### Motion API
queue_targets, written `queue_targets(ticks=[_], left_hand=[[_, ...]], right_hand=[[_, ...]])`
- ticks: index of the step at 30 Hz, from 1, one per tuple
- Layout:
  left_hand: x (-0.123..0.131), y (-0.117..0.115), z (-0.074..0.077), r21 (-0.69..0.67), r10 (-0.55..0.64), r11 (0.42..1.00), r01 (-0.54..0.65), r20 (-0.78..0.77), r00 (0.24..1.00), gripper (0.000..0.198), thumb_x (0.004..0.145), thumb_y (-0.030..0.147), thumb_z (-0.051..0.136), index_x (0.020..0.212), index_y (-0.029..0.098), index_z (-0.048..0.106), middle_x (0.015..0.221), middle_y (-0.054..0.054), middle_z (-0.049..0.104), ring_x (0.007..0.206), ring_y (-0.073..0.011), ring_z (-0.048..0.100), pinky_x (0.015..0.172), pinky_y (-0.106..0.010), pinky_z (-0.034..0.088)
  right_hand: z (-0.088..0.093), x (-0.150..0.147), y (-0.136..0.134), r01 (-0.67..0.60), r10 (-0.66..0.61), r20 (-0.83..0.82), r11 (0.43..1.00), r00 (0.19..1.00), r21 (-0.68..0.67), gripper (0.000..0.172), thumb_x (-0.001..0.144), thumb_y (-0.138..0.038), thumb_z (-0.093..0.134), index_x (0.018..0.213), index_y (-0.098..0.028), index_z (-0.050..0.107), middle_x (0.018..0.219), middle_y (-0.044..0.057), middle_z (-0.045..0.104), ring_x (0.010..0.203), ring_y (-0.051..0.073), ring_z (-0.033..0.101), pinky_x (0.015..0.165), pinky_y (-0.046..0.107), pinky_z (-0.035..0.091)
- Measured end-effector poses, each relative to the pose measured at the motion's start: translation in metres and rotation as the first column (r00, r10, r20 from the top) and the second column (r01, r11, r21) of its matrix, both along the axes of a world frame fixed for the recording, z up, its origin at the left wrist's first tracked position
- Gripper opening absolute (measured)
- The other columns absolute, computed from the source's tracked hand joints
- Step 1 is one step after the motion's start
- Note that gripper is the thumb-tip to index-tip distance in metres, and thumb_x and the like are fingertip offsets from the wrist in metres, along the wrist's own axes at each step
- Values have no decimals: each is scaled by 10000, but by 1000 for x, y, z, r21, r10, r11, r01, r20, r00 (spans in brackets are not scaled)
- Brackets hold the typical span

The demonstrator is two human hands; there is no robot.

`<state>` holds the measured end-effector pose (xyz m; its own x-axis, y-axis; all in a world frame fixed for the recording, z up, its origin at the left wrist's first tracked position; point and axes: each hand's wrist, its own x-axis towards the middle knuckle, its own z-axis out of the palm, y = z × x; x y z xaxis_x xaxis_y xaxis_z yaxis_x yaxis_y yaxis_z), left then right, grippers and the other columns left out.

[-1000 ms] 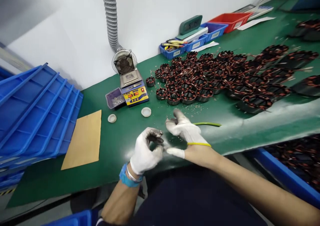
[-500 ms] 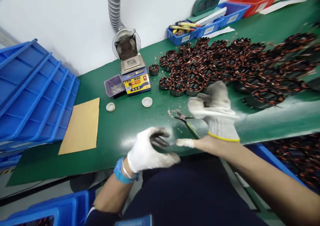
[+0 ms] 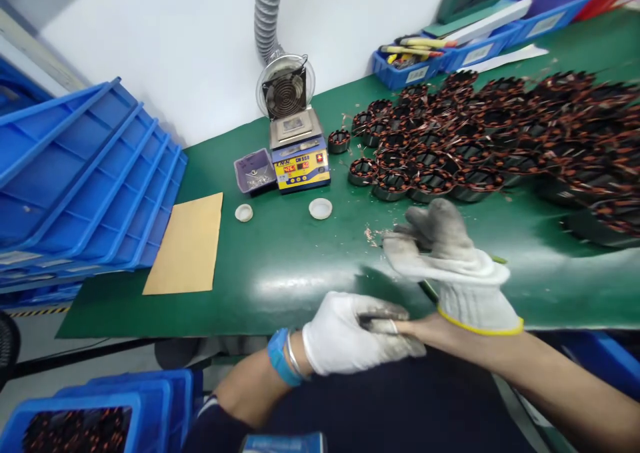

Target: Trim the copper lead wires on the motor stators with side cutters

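My left hand (image 3: 357,336), in a white glove with dark fingertips and a blue band at the wrist, is closed around my outstretched right thumb (image 3: 384,326), which has a white cover on its tip. My right hand (image 3: 445,253) wears a greyed white glove with a yellow hem; the thumb is outside it. Its fingers are loosely bent and apart, with nothing seen in them. Below it, the green handle of the pliers (image 3: 429,291) shows in part; their jaws are hidden. Copper bits (image 3: 371,237) lie left of its fingertips.
Many copper-wound rings (image 3: 433,181) crowd the right of the green table (image 3: 280,259). A yellow-fronted device (image 3: 301,166) stands by a purple tray (image 3: 254,173). Two small white lids (image 3: 321,208), a tan sheet (image 3: 187,246) and stacked blue crates (image 3: 90,179) are further left.
My left hand has closed onto my right thumb, which was apart from it before. The view has shifted, so the table's objects appear further right. My right glove now covers most of the pliers.
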<state>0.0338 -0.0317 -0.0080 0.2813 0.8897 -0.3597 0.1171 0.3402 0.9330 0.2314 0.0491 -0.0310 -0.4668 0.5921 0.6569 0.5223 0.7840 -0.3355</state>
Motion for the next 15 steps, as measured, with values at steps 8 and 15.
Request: queue_targets(ticks=[8,15], left_hand=[[-2,-4,-12,-110,121,988,-109,111,986,550,550,542,1095,887,177,860,873,-73,856,800,-242,791,821,-364,659],[-1,5,-9,-210,118,974,-82,167,979,568,503,541,1088,850,167,837,766,-55,795,707,-214,745,761,-348,626]], right_hand=[[-10,30,-10,77,-77,2,996,997,-33,1085,706,-714,928,1688,-489,527,1922,-31,201,1481,519,626,1157,644,616],[-17,19,-3,94,-96,21,994,995,54,904,830,-548,801,1683,-501,506,1879,25,340,1398,498,698,968,636,685]])
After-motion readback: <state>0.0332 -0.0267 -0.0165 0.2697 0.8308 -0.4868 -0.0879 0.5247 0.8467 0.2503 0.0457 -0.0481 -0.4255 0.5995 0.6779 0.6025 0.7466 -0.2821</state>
